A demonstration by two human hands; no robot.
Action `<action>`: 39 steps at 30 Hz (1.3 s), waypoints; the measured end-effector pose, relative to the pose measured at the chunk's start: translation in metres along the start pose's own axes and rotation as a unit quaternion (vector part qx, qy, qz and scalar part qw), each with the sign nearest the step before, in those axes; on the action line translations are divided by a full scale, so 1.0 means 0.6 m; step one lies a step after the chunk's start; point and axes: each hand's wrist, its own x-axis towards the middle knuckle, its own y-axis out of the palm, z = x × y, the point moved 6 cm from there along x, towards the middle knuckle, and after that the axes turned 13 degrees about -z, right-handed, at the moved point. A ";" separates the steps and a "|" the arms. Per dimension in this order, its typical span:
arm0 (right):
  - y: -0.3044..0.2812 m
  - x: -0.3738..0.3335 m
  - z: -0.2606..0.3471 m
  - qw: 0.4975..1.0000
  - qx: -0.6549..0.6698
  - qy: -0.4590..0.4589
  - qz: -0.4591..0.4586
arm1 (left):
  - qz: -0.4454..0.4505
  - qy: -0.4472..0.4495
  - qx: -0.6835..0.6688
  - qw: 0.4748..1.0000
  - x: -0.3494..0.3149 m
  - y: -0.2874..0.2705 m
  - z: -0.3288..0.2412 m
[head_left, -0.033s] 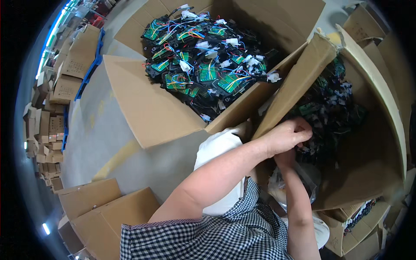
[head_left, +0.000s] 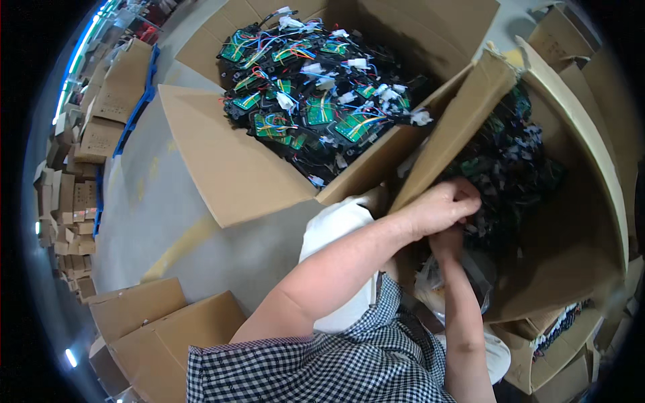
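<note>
My left hand (head_left: 445, 207) reaches over the near wall of a deep cardboard box (head_left: 557, 282), its fingers curled together in a pinch; what they hold does not show. Just below it, my right hand (head_left: 445, 243) is mostly covered, its fingertips hidden behind the left. Dark wired circuit boards (head_left: 504, 164) with white plugs are heaped in this box, right beside my fingers. A clear plastic bag (head_left: 430, 285) hangs below my hands, partly behind the right forearm.
An open carton (head_left: 238, 158) full of green circuit boards (head_left: 321, 111) with coloured wires stands ahead. An empty-looking carton (head_left: 181, 342) lies at lower left, and another with wired parts (head_left: 561, 329) at lower right. Stacked boxes (head_left: 101, 138) rest on blue pallets at far left.
The whole scene has shifted very slightly in the view. My hands stay close together over the right box, with only a small movement of the fingers.
</note>
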 end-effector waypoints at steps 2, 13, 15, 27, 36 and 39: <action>-0.141 -0.025 0.002 0.934 0.115 -0.077 -0.330 | -0.048 0.080 0.058 0.994 0.002 -0.004 -0.008; -0.380 -0.218 0.132 0.904 0.216 -0.184 -0.321 | 0.047 0.148 -0.173 0.973 -0.166 0.091 0.022; -0.373 -0.247 0.119 0.911 0.229 -0.167 -0.300 | 0.039 0.084 -0.270 0.959 -0.182 0.084 0.053; -0.349 -0.310 0.044 0.818 0.491 0.023 -0.300 | 0.132 -0.033 -0.102 0.985 -0.284 0.129 0.083; -0.267 -0.255 -0.110 0.919 0.276 0.069 -0.274 | 0.040 -0.086 -0.162 0.982 -0.245 0.045 0.060; -0.120 -0.256 -0.127 0.987 0.045 0.147 -0.042 | -0.010 -0.107 -0.164 0.981 -0.226 0.023 0.107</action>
